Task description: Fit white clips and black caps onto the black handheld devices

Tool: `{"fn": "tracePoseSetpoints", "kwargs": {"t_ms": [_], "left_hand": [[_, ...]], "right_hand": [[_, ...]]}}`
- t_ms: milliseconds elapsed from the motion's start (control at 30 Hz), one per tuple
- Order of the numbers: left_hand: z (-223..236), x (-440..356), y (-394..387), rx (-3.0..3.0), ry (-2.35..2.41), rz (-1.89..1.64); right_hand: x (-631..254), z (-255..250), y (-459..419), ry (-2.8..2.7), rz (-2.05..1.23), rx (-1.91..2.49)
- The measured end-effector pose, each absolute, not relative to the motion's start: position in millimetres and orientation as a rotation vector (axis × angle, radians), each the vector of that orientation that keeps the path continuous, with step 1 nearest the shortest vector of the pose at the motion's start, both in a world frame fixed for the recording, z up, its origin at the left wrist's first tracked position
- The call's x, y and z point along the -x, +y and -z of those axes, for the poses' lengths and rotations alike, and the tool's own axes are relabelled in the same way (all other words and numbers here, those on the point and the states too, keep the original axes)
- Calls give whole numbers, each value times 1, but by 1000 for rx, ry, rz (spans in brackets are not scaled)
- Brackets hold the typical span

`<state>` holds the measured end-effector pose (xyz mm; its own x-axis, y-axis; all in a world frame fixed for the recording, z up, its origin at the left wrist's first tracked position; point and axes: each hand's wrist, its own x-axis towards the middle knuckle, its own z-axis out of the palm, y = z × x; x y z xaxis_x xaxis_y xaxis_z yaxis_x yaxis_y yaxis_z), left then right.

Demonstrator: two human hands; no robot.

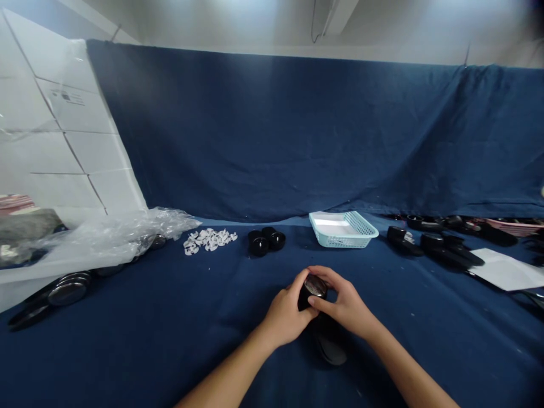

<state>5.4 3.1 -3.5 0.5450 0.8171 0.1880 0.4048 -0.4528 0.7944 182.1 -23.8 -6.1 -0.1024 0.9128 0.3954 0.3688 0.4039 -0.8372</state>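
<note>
Near the front middle of the blue-covered table is a black handheld device [331,347] with a round head and a longer black body pointing toward me. A dark, shiny, speckled disc [315,285] forms the top of the head. My left hand [285,313] wraps the head from the left, fingers closed. From the right, my right hand [347,303] grips the same head, its thumb on the near rim of the disc and its fingers over the far side. Part of the head is hidden behind my fingers.
Beyond my hands lie a pile of small white plastic pieces [209,240], several black round caps [259,245] and a light-blue basket [343,240]. More black devices [446,249] and a white sheet [510,269] lie right. Left are stacked dark discs [69,289] and plastic film [114,241].
</note>
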Motion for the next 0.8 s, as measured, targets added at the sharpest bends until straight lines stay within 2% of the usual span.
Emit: {"fn": "tracePoseSetpoints", "kwargs": {"t_ms": [800], "left_hand": [[-4,-6,-1,-2107,872,-735]], "right_hand": [[-188,2,-23,-1563,-983,1069]]}}
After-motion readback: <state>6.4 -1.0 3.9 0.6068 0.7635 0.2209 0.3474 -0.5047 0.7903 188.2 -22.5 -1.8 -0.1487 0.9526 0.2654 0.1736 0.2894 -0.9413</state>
